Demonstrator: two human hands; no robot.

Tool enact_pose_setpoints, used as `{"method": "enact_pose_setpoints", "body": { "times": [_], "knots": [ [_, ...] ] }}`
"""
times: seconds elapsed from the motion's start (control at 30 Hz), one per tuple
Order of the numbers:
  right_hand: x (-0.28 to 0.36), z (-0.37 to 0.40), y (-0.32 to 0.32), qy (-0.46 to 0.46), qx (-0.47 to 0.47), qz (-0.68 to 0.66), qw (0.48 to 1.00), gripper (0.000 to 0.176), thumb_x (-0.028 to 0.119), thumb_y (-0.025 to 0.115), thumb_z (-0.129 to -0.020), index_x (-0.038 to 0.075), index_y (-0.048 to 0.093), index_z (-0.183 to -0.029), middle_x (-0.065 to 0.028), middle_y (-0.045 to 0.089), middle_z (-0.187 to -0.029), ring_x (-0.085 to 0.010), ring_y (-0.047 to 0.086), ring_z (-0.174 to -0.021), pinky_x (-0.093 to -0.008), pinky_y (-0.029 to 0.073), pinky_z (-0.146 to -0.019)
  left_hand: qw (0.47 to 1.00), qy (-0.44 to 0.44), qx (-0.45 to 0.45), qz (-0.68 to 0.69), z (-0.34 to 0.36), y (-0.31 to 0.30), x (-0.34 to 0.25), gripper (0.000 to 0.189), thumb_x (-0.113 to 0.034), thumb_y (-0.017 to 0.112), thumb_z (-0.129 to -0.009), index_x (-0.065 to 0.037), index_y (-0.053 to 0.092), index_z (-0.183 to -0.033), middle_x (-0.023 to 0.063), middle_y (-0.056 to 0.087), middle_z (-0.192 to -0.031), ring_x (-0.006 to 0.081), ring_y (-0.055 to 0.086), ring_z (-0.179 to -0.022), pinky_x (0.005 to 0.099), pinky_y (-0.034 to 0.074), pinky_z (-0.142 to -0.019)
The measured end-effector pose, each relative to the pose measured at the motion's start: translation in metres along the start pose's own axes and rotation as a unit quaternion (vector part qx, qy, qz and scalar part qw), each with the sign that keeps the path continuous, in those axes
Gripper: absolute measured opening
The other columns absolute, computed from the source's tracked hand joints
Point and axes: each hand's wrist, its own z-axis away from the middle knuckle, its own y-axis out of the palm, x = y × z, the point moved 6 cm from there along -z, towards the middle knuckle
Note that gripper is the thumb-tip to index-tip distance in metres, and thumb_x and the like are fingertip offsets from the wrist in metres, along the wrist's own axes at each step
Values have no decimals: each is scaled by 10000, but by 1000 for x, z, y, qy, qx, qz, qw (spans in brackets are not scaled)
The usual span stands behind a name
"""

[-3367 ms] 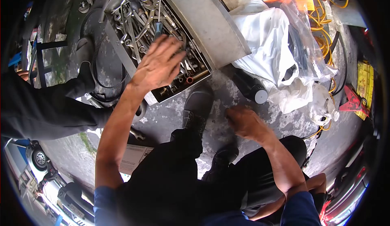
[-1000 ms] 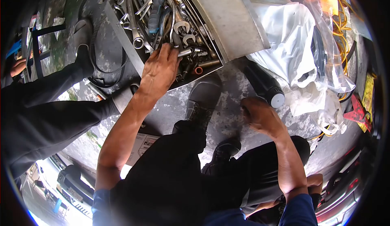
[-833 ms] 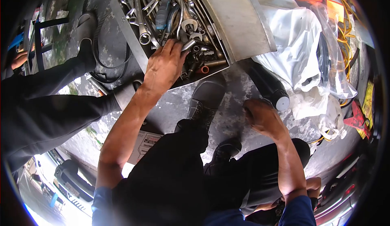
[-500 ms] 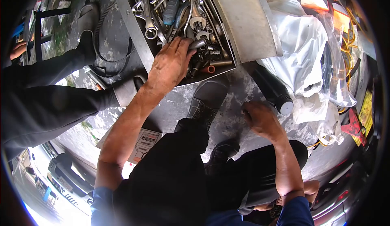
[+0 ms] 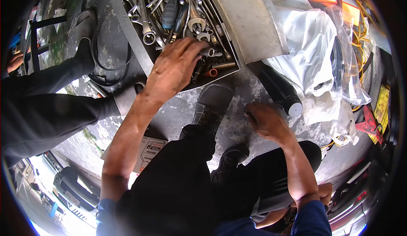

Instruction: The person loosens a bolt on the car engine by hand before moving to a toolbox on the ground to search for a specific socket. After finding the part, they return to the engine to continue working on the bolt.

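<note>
The left hand [image 5: 176, 66] is spread open over the sockets [image 5: 210, 52] in the toolbox [image 5: 129, 32]; these are best sifted gently. Whether the right hand [image 5: 265, 121] holds anything cannot be told.

At twelve o'clock, an open grey metal toolbox [image 5: 132, 34] holds steel wrenches [image 5: 146, 20] and small sockets [image 5: 212, 53]. The left hand [image 5: 176, 66] lies palm-down on the sockets. At three o'clock of a black shoe [image 5: 210, 104], the curled right hand [image 5: 265, 121] hangs near a black grey-capped cylinder [image 5: 280, 90].
</note>
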Motion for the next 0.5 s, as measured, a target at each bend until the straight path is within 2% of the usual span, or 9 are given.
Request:
{"method": "enact_pose_setpoints", "body": {
  "times": [0.07,0.17,0.27,0.37,0.5],
  "knots": [
    [6,-1,-3,-15,-15,-16,1000,129,98,672,-954,40,644,-1066,-170,684,-970,-402,672,-931,-468,541,-808,993,56,17,-101,3,8,-2,417,-1,662,-877,-68,634,-1287,153,629,-1253,366,605,-1215,431,471,-1091],
    [14,-4,-11,-33,-80,-61,994,128,63,686,-936,37,648,-1055,-166,682,-961,-398,678,-904,-456,549,-779,977,85,48,-191,10,12,-4,437,9,649,-837,-71,651,-1267,142,615,-1288,331,557,-1297,438,426,-1139],
    [18,-6,-12,-16,-61,-90,994,124,44,682,-933,31,650,-1052,-163,682,-969,-391,683,-901,-442,550,-766,964,75,90,-238,13,18,5,442,-10,648,-833,-76,658,-1270,145,612,-1304,317,533,-1335,449,404,-1156],
    [15,-6,-10,-13,-56,-98,994,119,36,672,-936,26,652,-1053,-160,681,-979,-391,684,-889,-442,550,-762,956,80,98,-264,13,21,4,416,-40,664,-846,-73,673,-1261,138,612,-1274,318,539,-1306,444,405,-1146],
    [14,-6,-9,-1,-38,-99,994,153,74,669,-945,36,647,-1091,-166,679,-996,-394,683,-941,-465,556,-808,970,68,125,-197,9,22,0,333,-79,683,-860,-61,721,-1191,132,612,-1204,320,527,-1267,459,393,-1131]
  ]
}}
